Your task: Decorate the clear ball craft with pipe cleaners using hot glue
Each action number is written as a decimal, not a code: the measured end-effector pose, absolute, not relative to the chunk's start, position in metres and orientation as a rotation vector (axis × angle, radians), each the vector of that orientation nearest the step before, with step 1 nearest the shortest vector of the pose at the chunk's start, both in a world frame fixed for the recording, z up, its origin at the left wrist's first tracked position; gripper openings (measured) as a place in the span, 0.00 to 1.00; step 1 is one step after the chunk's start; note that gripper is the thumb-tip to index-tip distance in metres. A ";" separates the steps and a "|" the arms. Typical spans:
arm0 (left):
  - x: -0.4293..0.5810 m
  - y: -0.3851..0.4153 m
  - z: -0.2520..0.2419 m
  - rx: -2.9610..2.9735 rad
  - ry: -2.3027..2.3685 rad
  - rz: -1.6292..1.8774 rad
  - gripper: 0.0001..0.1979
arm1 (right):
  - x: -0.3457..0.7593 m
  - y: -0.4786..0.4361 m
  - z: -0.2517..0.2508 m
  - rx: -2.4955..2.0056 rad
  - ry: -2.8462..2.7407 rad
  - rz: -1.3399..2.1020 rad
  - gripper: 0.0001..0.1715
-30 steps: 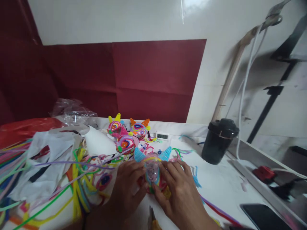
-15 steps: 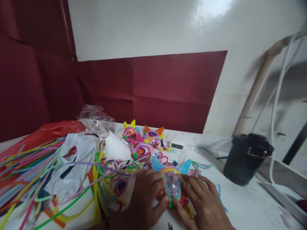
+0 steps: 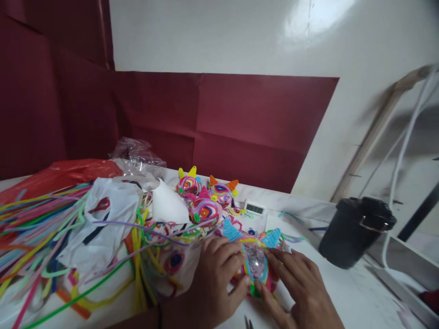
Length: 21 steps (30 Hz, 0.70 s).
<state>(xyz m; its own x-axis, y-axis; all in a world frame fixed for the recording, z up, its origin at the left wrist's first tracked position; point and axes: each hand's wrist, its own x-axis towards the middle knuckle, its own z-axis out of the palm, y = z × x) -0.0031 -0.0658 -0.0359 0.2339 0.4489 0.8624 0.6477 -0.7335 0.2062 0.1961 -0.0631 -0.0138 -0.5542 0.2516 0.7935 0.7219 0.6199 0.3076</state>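
Note:
Between my two hands is a rounded craft figure (image 3: 256, 261) wrapped in coloured pipe cleaners, with two light-blue ears and a clear, shiny oval in its middle. My left hand (image 3: 219, 274) grips its left side, fingers bent over the edge and thumb low near a green patch. On the opposite side, my right hand (image 3: 297, 285) presses its fingers along the rim, the thumb at the lower edge. The figure's sides are partly hidden under the fingers. Dark metal tips (image 3: 248, 322), perhaps of scissors or tweezers, show at the bottom edge between the hands.
Behind stand similar eared figures (image 3: 206, 211). A small digital display (image 3: 254, 208) is near the wall. Loose pipe cleaners (image 3: 41, 214), a white plastic bag (image 3: 103, 228), a white paper sheet (image 3: 168, 204) and a red bag (image 3: 78, 170) crowd the left. A black canister (image 3: 355, 233) stands right.
The view has tilted slightly, and both hands with the figure appear a little further right. My hold on the figure looks much the same.

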 end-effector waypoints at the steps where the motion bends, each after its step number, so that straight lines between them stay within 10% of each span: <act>1: -0.003 -0.066 -0.035 -2.320 -1.053 -1.504 0.14 | 0.197 -0.063 -0.014 -0.763 -2.116 -0.825 0.19; 21: -0.003 -0.058 -0.045 -2.407 -1.061 -1.578 0.08 | 0.205 -0.067 -0.028 -0.924 -2.133 -0.677 0.26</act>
